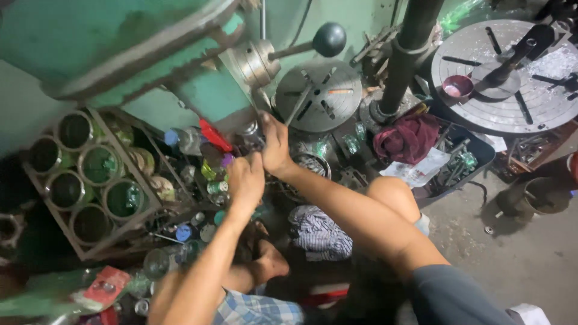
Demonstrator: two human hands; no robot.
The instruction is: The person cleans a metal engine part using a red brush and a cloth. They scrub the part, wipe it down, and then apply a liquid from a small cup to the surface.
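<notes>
Drill chuck point(250, 129) under the green machine head point(120, 42) is where both hands meet: the right hand point(276, 147) closes its fingers around it, while the left hand point(245, 180) sits just below in a fist, its contents hidden. Beside them, a rack point(84, 180) holds open metal cylinders point(99, 164) with green-tinted insides.

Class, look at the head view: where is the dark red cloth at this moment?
The dark red cloth lies right of centre, bunched at the foot of the dark steel column, just above some white papers.
</notes>
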